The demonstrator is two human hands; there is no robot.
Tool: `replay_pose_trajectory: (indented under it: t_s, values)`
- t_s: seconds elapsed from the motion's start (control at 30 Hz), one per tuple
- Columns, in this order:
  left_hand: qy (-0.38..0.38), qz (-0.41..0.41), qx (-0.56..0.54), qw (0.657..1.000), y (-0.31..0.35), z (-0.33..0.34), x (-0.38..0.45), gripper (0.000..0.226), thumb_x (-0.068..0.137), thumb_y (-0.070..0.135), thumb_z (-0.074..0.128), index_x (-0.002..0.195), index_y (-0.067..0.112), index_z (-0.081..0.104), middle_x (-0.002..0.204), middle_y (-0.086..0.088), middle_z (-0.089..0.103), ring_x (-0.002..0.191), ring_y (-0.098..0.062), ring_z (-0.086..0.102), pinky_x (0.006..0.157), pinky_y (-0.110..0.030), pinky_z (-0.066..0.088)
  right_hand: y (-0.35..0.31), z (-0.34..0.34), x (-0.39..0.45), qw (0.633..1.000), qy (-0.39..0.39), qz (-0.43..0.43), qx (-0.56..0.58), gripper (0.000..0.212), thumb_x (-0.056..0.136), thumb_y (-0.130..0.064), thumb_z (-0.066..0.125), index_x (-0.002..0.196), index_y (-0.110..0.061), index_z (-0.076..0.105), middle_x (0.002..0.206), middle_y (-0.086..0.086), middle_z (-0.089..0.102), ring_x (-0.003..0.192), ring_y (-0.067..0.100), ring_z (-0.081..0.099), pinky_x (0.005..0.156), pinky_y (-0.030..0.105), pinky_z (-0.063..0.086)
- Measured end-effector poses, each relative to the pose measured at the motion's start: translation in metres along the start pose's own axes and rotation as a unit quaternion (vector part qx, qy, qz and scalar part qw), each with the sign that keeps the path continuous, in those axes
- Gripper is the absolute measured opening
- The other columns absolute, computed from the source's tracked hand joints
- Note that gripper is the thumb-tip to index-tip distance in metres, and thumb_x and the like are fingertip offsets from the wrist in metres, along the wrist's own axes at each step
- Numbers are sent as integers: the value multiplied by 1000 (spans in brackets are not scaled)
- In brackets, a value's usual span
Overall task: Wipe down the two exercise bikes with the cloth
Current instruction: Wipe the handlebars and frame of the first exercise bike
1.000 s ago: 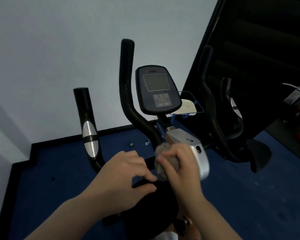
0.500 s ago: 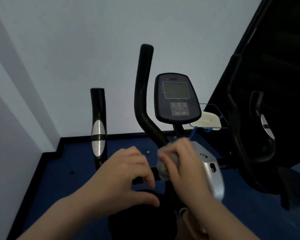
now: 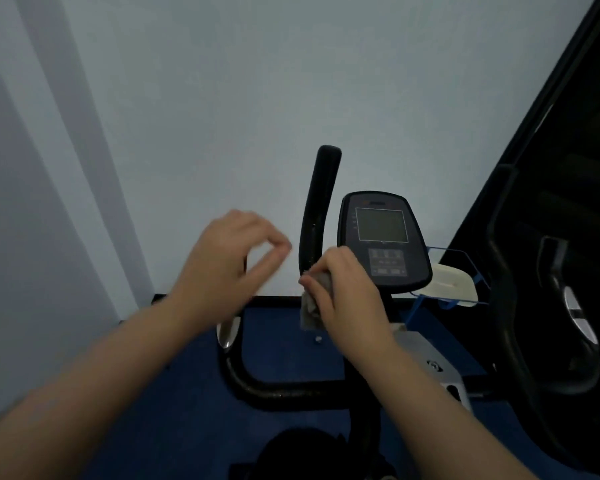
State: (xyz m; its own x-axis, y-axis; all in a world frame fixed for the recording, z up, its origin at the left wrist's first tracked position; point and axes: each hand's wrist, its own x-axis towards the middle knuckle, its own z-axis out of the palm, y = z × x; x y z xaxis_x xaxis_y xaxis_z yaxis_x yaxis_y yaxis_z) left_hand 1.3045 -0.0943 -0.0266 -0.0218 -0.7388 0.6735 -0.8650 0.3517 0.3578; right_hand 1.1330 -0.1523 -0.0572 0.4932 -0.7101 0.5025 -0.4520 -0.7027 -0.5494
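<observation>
My right hand [image 3: 347, 299] grips the grey cloth [image 3: 310, 308] bunched against the upright black handlebar [image 3: 317, 209] of the exercise bike, just left of its console [image 3: 383, 242], while my left hand [image 3: 227, 258] hovers empty, fingers loosely curled, touching nothing.

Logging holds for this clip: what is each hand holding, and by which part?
Right hand pinches the grey cloth at its bunched upper part; the rest hangs. Left hand holds nothing.
</observation>
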Motion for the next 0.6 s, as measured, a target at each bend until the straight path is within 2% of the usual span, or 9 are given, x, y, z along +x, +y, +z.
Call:
replay_pose_trajectory:
  t_s: [0.07,0.13,0.23,0.37,0.43,0.53,0.6]
  values:
    - [-12,-35,25,999,-20,-4,23,17,94,22,57,96,13,71,96,2,68,94,-19,57,86,-37,44,5,-6,-18,1000,-13,1,16,13,90,-17,62,84,-15,50,88,-7,48,82,10,49,71,27,41]
    - [-73,-84,26,993,-36,-1,37,20,96,25,53,101,16,69,100,3,66,98,-18,56,89,-36,44,11,-14,-44,1000,-13,-6,22,17,89,-14,62,84,-24,50,85,-15,47,82,4,49,71,24,40]
    - [-155,-130,50,978,-48,9,39,32,98,37,43,95,21,71,93,6,65,91,-15,58,81,-37,47,6,-6,-18,1000,-13,10,26,20,91,-16,61,81,-24,46,84,-12,45,79,3,48,69,22,37]
    - [-118,-143,47,982,-49,12,34,41,98,43,37,81,26,71,79,9,65,79,-11,59,71,-36,49,-12,14,36,999,18,43,2,13,93,-22,58,88,-13,50,91,-3,49,83,9,50,71,24,41]
    - [-104,-144,39,983,-48,15,34,42,98,42,38,78,25,71,76,9,65,76,-11,59,69,-35,49,-8,8,15,998,14,54,34,13,92,-22,58,86,-17,48,86,-4,52,79,8,53,70,30,46]
    - [-61,-165,9,984,-45,21,34,42,97,39,40,72,25,70,69,10,65,73,-11,59,62,-29,46,3,-4,-28,999,9,45,-5,13,91,-27,59,85,-26,47,84,-9,54,83,6,56,70,35,47]
    - [-34,-170,3,985,-47,24,33,43,97,38,41,68,26,70,64,10,63,69,-10,57,59,-24,42,6,1,-12,998,30,54,-20,14,91,-32,58,84,-26,46,86,-8,55,82,7,57,71,37,49]
